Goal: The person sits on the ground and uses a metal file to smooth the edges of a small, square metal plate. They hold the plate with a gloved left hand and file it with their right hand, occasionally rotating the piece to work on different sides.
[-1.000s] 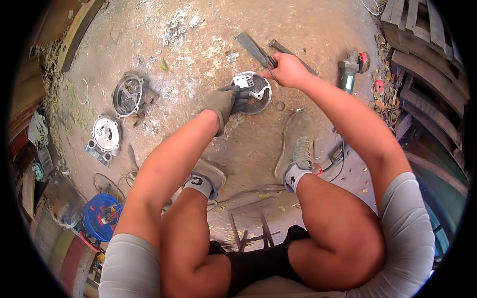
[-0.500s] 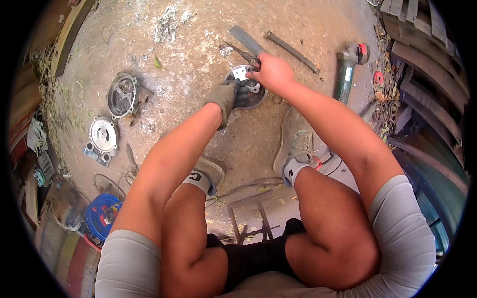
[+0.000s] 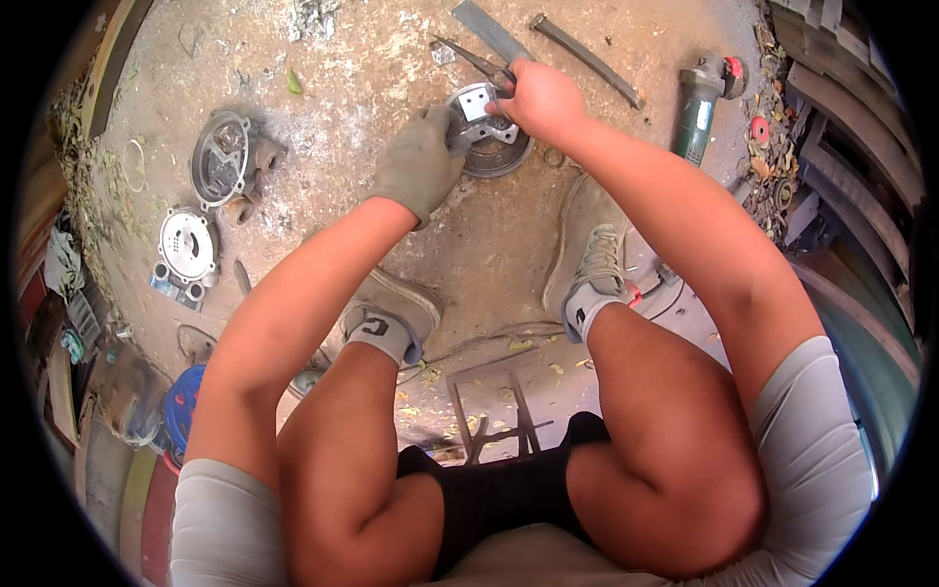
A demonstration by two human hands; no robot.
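Gloved left hand [image 3: 419,161] grips left edge of round metal part [image 3: 489,137]; bare right hand [image 3: 540,98] pinches pliers [image 3: 479,64] at its top edge; grinder [image 3: 699,108] well right, bare dirt between

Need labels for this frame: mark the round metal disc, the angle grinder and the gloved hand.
round metal disc [image 3: 494,157]: head view, on its dark lower rim.
angle grinder [image 3: 696,108]: head view, on the middle of its green body.
gloved left hand [image 3: 419,164]: head view, on the back of the glove.
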